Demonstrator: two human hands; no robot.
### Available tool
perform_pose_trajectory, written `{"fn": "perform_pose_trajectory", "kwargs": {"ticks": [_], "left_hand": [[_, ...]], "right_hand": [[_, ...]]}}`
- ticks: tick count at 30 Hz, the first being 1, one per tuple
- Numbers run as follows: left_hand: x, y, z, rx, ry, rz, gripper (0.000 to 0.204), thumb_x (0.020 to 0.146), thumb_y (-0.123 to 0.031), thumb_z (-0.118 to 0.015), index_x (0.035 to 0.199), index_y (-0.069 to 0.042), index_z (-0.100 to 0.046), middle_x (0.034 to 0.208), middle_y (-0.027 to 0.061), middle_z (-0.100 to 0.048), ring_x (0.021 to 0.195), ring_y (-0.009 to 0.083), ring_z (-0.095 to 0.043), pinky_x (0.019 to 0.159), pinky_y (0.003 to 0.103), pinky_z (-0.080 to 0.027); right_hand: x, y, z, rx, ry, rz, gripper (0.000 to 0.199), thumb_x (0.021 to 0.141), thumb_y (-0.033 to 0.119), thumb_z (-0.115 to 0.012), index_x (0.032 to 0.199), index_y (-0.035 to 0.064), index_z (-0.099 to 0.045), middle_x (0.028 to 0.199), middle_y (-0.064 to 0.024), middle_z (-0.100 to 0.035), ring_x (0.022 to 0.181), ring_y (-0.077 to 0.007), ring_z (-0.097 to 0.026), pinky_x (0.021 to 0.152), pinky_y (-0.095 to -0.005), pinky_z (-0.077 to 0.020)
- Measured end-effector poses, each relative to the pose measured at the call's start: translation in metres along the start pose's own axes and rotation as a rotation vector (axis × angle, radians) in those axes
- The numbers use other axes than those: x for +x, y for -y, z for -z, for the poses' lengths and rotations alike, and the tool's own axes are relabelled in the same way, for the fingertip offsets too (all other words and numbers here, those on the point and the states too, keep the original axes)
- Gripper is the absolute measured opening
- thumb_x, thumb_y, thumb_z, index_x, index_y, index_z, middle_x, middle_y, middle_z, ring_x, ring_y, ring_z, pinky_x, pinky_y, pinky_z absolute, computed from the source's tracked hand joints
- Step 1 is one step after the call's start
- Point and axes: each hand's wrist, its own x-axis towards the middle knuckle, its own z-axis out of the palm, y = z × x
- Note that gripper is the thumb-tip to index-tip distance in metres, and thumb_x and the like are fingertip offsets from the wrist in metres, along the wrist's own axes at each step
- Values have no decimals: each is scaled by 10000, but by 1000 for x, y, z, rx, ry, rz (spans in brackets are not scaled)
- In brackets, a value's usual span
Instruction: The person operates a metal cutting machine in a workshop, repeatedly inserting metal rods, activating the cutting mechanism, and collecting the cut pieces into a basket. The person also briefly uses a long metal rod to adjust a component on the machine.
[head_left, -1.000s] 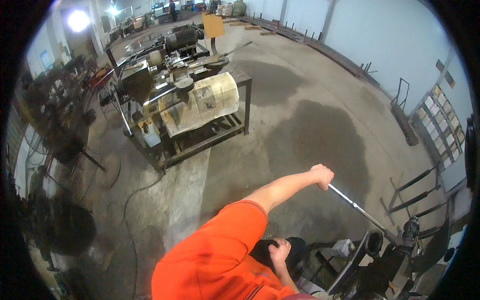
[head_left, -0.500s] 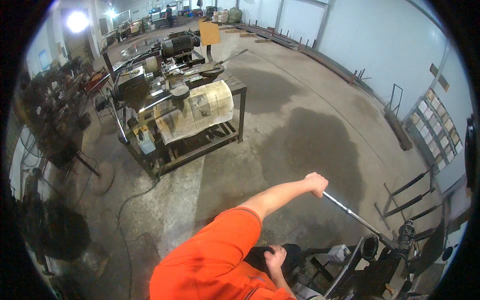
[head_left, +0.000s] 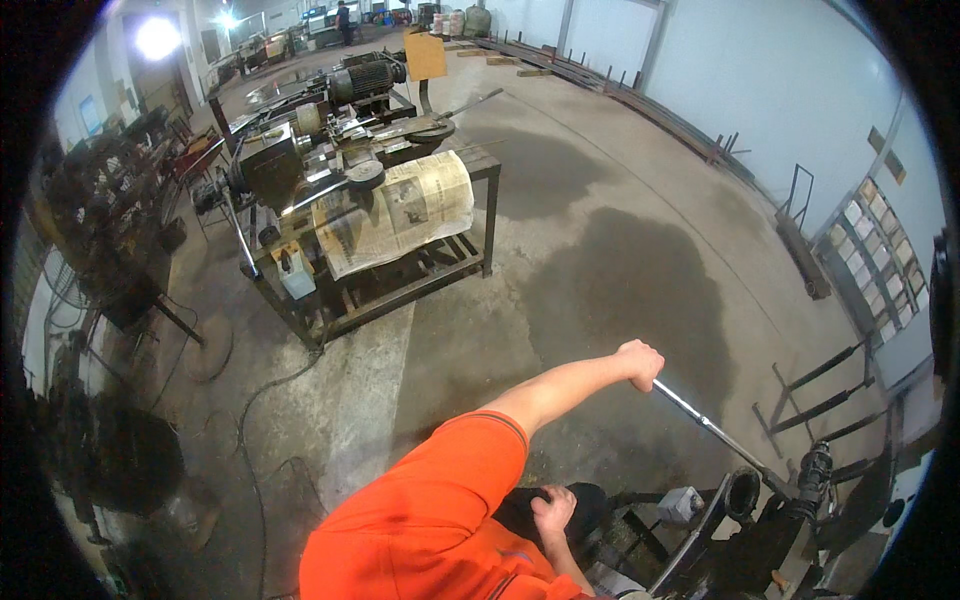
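Observation:
My left arm, in an orange sleeve, reaches across to the right. At its end my left hand (head_left: 640,365) is closed around the upper end of a shiny metal lever (head_left: 708,425). The lever slopes down to the right and meets a dark, greasy machine (head_left: 795,495), whose joint there is partly hard to make out. Lower down, my right hand (head_left: 553,512) rests on my dark-clad leg, its fingers curled together and no object visible in them. A small grey box (head_left: 680,504) sits on the machine frame just right of that hand.
Ahead on the left stands a metal workbench (head_left: 400,300) with machinery, a motor (head_left: 365,82) and a newspaper sheet (head_left: 400,215). A cable (head_left: 245,440) runs over the floor. Metal racks (head_left: 820,385) stand at right; long bars (head_left: 620,92) lie along the wall. A person (head_left: 343,22) stands far back.
The whole view has shifted slightly, with the surroundings sitting a little further right. My left hand keeps its grip on the lever, and my right hand stays on my leg.

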Motion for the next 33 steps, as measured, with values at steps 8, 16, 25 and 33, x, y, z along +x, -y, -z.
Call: {"fn": "perform_pose_trajectory", "kwargs": {"ticks": [8, 16, 25, 33], "left_hand": [[2, 1, 0, -11, 34, 17, 256, 618, -141, -578, 853, -98, -671, 868, 109, -660, 853, 272, -627, 710, 386, -505], [3, 1, -1, -3, 27, 8, 254, 618, -139, -570, 847, -102, -673, 870, 108, -661, 850, 272, -629, 708, 388, -506], [4, 2, -3, 3, 18, 16, 255, 611, -144, -568, 841, -106, -672, 870, 106, -662, 853, 268, -630, 713, 384, -506], [3, 2, -6, -10, -8, 0, 244, 621, -150, -573, 840, -105, -671, 864, 105, -661, 852, 268, -629, 716, 386, -507]], "right_hand": [[2, 3, 3, -9, 36, -25, 368, 605, 307, -550, 835, 49, -674, 917, -133, -637, 957, -304, -541, 923, -402, -349], [0, 2, 2, 9, 5, 8, 359, 600, 308, -556, 830, 57, -670, 915, -118, -640, 951, -296, -541, 913, -401, -352], [0, 0, 1, -7, -15, 21, 351, 587, 292, -561, 820, 53, -668, 901, -115, -641, 951, -288, -544, 909, -393, -355], [-2, 0, 1, -9, -20, 40, 358, 593, 295, -559, 828, 51, -673, 896, -125, -640, 945, -293, -545, 903, -397, -357]]}}
